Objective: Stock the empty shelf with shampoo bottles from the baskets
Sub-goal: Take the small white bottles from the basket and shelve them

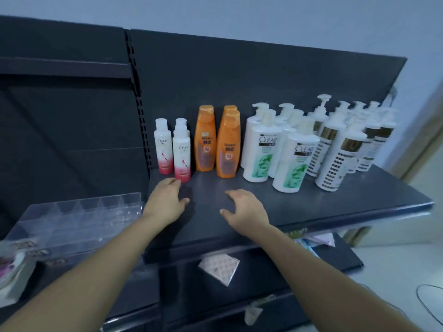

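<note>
Dark metal shelf [335,200] is the reference, mounted on a dark slotted back panel [239,75]; pale blue wall [239,13] above it. Bottles stand upright along the shelf's rear half: pink-and-white bottles [181,152] at its left end, orange bottles [228,144] next, then white-and-green pump bottles [291,161], then white-and-gold pump bottles [340,154] toward its right end. Shelf's front half is bare. Left hand [167,202] over the shelf front, grip spread, empty, fingertips just beside the front pink bottle. Right hand [244,209] near shelf centre, grip spread, empty. Clear divider tray [79,216] left of the shelf, lower. Light floor [395,271] below right.
</note>
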Motion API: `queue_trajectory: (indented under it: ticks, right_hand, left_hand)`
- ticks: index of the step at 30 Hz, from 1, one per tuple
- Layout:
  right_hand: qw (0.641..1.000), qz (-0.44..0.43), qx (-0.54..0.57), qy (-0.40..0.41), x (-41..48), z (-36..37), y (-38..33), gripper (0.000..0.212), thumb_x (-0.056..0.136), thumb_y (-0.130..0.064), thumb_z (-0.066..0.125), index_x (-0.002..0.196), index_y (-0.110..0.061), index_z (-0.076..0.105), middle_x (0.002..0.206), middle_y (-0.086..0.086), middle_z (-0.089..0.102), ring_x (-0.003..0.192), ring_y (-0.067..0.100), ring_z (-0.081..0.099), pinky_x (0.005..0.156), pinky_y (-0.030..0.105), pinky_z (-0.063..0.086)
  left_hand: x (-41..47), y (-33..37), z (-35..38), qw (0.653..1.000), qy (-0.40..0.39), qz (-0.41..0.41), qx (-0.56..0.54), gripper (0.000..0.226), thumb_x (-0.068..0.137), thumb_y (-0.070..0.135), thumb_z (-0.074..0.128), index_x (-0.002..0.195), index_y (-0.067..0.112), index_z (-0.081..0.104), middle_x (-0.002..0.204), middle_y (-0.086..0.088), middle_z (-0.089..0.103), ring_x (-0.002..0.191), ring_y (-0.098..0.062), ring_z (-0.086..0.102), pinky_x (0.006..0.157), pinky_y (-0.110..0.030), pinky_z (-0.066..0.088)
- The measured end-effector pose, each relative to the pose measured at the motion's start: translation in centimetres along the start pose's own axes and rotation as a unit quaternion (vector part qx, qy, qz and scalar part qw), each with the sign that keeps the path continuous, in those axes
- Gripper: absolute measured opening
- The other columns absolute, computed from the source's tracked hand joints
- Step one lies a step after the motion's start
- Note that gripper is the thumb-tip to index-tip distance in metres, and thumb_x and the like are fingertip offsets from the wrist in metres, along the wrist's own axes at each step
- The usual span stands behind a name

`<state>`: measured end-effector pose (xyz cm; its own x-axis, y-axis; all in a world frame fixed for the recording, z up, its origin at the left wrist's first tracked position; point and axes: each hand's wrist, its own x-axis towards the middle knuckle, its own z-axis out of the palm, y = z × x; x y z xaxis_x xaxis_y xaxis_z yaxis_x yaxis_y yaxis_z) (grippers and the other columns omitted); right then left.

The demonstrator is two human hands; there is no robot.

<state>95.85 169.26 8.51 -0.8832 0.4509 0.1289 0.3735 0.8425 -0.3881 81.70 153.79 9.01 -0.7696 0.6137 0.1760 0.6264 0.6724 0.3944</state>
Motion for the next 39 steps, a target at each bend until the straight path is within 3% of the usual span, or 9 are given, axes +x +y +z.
queue_trajectory:
  ticks: [6, 14, 21, 25, 32, 39]
  right_hand:
    - [0.999, 0.029, -0.033, 0.024, -7.8, -3.0, 3.5, 0.057, 0.094, -0.037, 0.058, 0.145, -0.015, 0.045, 0.142, 0.005, 0.049, 0.134, 0.024, 0.04, 0.107, 0.036, 0.038]
    - [0.986, 0.149, -0.071, 0.038, -16.6, -5.7, 7.6, 0.046, 0.091, -0.032, 0.058, 0.133, -0.013, 0.053, 0.135, 0.006, 0.053, 0.127, 0.028, 0.045, 0.101, 0.037, 0.041]
    - [0.954, 0.275, -0.116, 0.017, -25.7, -6.1, 9.3, 0.051, 0.091, -0.04, 0.06, 0.135, -0.017, 0.049, 0.133, 0.007, 0.052, 0.125, 0.029, 0.046, 0.099, 0.037, 0.041]
    - [0.931, 0.344, -0.124, 0.013, -31.2, -6.1, 10.1, 0.05, 0.093, -0.04, 0.057, 0.135, -0.017, 0.047, 0.135, 0.007, 0.051, 0.126, 0.029, 0.046, 0.098, 0.037, 0.043]
    - [0.885, 0.454, -0.104, 0.024, -40.4, -7.4, 12.5, 0.058, 0.092, -0.042, 0.058, 0.143, -0.019, 0.042, 0.144, 0.006, 0.045, 0.134, 0.028, 0.041, 0.104, 0.038, 0.04]
    - [0.849, 0.517, -0.098, 0.045, -49.6, -9.6, 16.8, 0.059, 0.091, -0.042, 0.06, 0.143, -0.019, 0.043, 0.142, 0.005, 0.048, 0.131, 0.026, 0.043, 0.104, 0.038, 0.04]
  left_hand:
    - [-5.8, 6.3, 0.8, 0.997, 0.009, 0.077, 0.025, 0.064, 0.091, 0.03, 0.061, 0.145, 0.005, 0.038, 0.15, -0.009, 0.04, 0.139, -0.026, 0.033, 0.114, -0.037, 0.029]
    - [-10.9, 13.7, 2.1, 0.977, -0.012, 0.2, 0.066, 0.053, 0.092, 0.032, 0.058, 0.139, 0.011, 0.043, 0.145, -0.004, 0.043, 0.137, -0.022, 0.034, 0.11, -0.036, 0.033]
    - [-15.7, 17.7, 6.0, 0.935, -0.063, 0.338, 0.089, 0.039, 0.089, 0.032, 0.057, 0.125, 0.017, 0.049, 0.132, 0.0, 0.052, 0.125, -0.02, 0.044, 0.099, -0.032, 0.038]
    - [-19.0, 20.3, 8.0, 0.908, -0.085, 0.402, 0.088, 0.045, 0.09, 0.036, 0.059, 0.128, 0.016, 0.049, 0.131, -0.001, 0.053, 0.123, -0.022, 0.045, 0.099, -0.033, 0.038]
    - [-24.4, 26.5, 10.7, 0.869, -0.124, 0.476, 0.052, 0.048, 0.09, 0.035, 0.06, 0.132, 0.013, 0.049, 0.134, -0.004, 0.052, 0.125, -0.023, 0.046, 0.102, -0.033, 0.038]
    - [-30.3, 35.9, 14.1, 0.823, -0.145, 0.549, 0.03, 0.036, 0.09, 0.035, 0.06, 0.12, 0.016, 0.053, 0.125, -0.001, 0.055, 0.115, -0.021, 0.049, 0.094, -0.031, 0.04]
